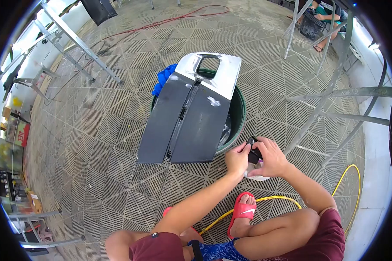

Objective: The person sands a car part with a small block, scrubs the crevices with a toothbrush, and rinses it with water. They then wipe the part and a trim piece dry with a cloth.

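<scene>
Ribbed floor [96, 117] stretches wide to the left of the black-and-silver panel [200, 126], as far as the metal legs [87, 50] at far left. To the right, a narrower strip of floor separates the green tub [243, 108] from the slanting bars of a metal stand [326, 93]. The panel lies across the tub, its near edge reaching past the rim on the near left; the rim curves out along its right side. On the near side, room is tighter: a red sandal [240, 213] and a yellow hose [274, 198] lie just beyond the bent knees.

The small black piece [254, 155] sits between the left hand [238, 161] and the right hand [271, 158], just beside the panel's near right corner and the tub's near right side. Both hands are closed on it, the left pinching from the left, the right curled round from the right.

Fingers cover much of the piece, so its shape is hard to make out. A pale object [258, 177] under the right hand is mostly hidden; whether that hand also grips it cannot be told. The panel conceals most of the tub's inside and part of a blue cloth [164, 79]. Another person [329, 17] at far right is cut off.
</scene>
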The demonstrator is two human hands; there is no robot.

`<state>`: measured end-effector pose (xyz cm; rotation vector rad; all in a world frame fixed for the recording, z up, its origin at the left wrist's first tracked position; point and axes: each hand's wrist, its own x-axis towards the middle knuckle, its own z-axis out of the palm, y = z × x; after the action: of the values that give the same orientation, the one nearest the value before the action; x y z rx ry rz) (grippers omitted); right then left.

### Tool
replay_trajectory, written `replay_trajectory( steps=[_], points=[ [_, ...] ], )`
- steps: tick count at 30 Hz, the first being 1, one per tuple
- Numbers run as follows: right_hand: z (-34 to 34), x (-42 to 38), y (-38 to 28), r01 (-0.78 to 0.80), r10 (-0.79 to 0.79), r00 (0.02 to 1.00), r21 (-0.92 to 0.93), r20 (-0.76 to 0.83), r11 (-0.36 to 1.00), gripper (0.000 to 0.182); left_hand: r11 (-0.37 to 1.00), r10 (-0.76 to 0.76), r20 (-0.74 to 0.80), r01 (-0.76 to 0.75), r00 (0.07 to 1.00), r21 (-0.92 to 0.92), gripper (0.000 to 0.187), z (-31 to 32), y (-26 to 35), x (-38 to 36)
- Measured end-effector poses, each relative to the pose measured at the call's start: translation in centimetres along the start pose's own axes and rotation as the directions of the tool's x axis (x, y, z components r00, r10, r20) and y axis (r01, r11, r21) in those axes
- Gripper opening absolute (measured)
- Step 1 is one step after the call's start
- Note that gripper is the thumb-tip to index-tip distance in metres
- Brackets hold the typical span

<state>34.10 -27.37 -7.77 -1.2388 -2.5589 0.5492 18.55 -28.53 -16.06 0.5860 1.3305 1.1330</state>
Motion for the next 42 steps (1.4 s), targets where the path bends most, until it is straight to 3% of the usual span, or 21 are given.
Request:
replay_trajectory(
  steps=[4,6,7,8,10,12,14,17,18,20,21,24,25,26,28,31,33,34,36,38,42],
  points=[
    [2.4,-0.5,1.5,-0.044,0.038,0.997,-0.082,-0.072,0.996,0.059,0.995,0.06,0.01,-0.061,0.998,0.077,0.04,0.3,-0.3,-0.6],
    [2.6,-0.8,2.6,-0.076,0.073,0.997,-0.148,-0.026,0.986,0.055,0.927,-0.096,0.208,0.011,0.973,0.374,0.05,-0.1,0.8,-1.2],
    [2.1,-0.9,2.6,-0.17,0.185,0.979,-0.155,0.089,0.973,0.051,0.902,0.12,0.102,-0.152,0.987,0.405,0.052,0.8,0.5,-2.3],
    [2.2,-0.9,2.8,-0.165,0.18,0.98,-0.157,0.084,0.974,0.051,0.865,0.162,0.166,-0.221,0.973,0.45,0.048,0.7,0.3,-2.8],
    [3.0,-0.9,3.4,-0.281,0.382,0.84,-0.292,0.387,0.914,0.048,0.904,0.052,0.499,-0.253,0.865,0.344,0.042,-0.4,6.8,-6.5],
    [5.3,-0.3,3.9,-0.342,0.495,0.778,-0.402,0.386,0.85,0.043,0.69,0.084,0.722,-0.563,0.687,0.455,0.042,-2.0,11.3,-9.3],
    [9.6,-0.5,6.2,-0.144,0.479,0.756,-0.601,0.445,0.786,0.038,0.575,0.247,0.731,-0.703,0.636,0.418,0.038,-3.5,15.5,-11.2],
    [12.7,-0.7,7.3,-0.052,0.367,0.837,-0.61,0.405,0.791,0.032,0.28,0.466,0.66,-0.806,0.589,0.522,0.035,-6.3,21.2,-10.0],
    [11.7,-0.2,6.8,-0.045,0.361,0.84,-0.611,0.405,0.79,0.032,0.134,0.572,0.623,-0.81,0.534,0.571,0.035,-7.8,22.0,-8.6],
    [8.5,1.6,4.7,-0.191,0.522,0.696,-0.574,0.492,0.796,0.032,-0.001,0.637,0.513,-0.665,0.576,0.747,0.04,-11.8,23.8,-6.0],
    [8.6,1.3,5.7,-0.333,0.542,0.727,-0.473,0.421,0.815,0.034,0.037,0.658,0.402,-0.561,0.637,0.827,0.043,-14.2,24.0,-4.8],
    [4.0,1.4,4.8,-0.317,0.493,0.776,-0.433,0.394,0.844,0.035,0.176,0.648,0.081,-0.252,0.757,0.952,0.052,-20.1,23.6,-1.5],
    [2.0,1.5,3.8,-0.312,0.492,0.778,-0.438,0.392,0.843,0.035,0.117,0.666,0.117,-0.258,0.737,0.959,0.053,-20.9,23.3,-1.1],
    [-0.5,1.7,2.7,-0.362,0.456,0.831,-0.312,0.318,0.878,0.034,0.126,0.668,0.111,-0.259,0.736,0.958,0.053,-20.8,23.3,-0.9],
    [-6.3,2.8,-1.0,-0.407,0.407,0.899,-0.032,0.165,0.913,0.032,0.015,0.754,0.227,-0.362,0.616,0.932,0.055,-19.5,22.9,-0.1],
    [-10.5,6.5,-6.6,-0.219,0.261,0.951,0.235,-0.168,0.947,0.033,0.03,0.761,0.208,-0.354,0.615,0.935,0.06,-17.0,23.5,2.7],
    [-9.5,9.9,-8.1,-0.004,0.092,0.956,0.301,-0.278,0.954,0.037,0.041,0.767,0.196,-0.352,0.611,0.935,0.063,-15.3,23.9,4.6],
    [-8.2,11.8,-7.8,0.085,-0.015,0.946,0.201,-0.324,0.976,0.037,0.023,0.776,0.18,-0.311,0.605,0.95,0.064,-14.5,23.8,5.8],
    [-5.6,14.0,-8.1,0.065,-0.024,0.954,0.128,-0.298,0.99,0.039,0.014,0.787,0.157,-0.272,0.597,0.962,0.066,-13.5,22.4,7.4],
    [-3.9,14.2,-7.7,0.029,0.009,0.945,0.112,-0.328,0.993,0.04,-0.111,0.848,0.169,-0.143,0.502,0.983,0.066,-13.3,21.1,8.9],
    [-2.8,17.6,-7.0,0.059,-0.06,0.928,-0.013,-0.368,0.998,0.041,0.016,0.802,0.117,-0.217,0.586,0.976,0.064,-13.3,21.6,8.4]
  ],
)
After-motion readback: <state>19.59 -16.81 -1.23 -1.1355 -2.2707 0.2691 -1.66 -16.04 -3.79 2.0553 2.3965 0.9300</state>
